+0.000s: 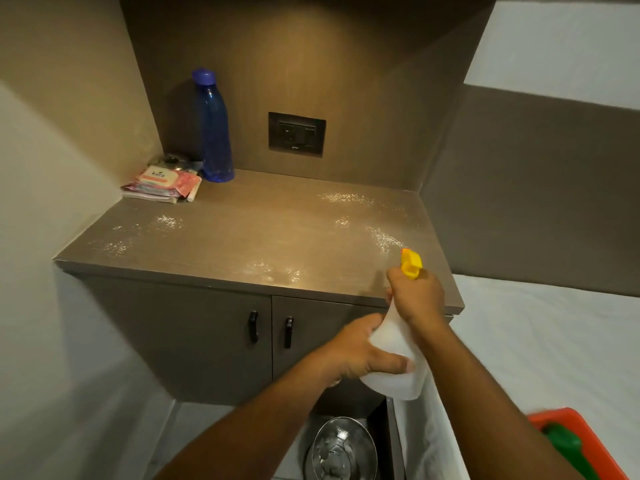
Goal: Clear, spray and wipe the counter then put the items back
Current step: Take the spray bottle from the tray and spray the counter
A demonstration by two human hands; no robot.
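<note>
A white spray bottle [398,355] with a yellow nozzle [411,263] is held tilted over the front right edge of the brown counter [249,237]. My right hand [417,296] grips its neck at the trigger. My left hand [363,351] cups the bottle's body from the left. Wet spray patches glisten across the counter top. A tall blue bottle [211,129] stands in the back left corner, beside a stack of wipe packets [162,183].
A wall socket [296,134] sits on the back panel. Below the counter are two cabinet doors with black handles [270,330]. A steel bin [341,448] stands on the floor. A white bed [554,341] lies to the right, with an orange tray [585,438] holding something green.
</note>
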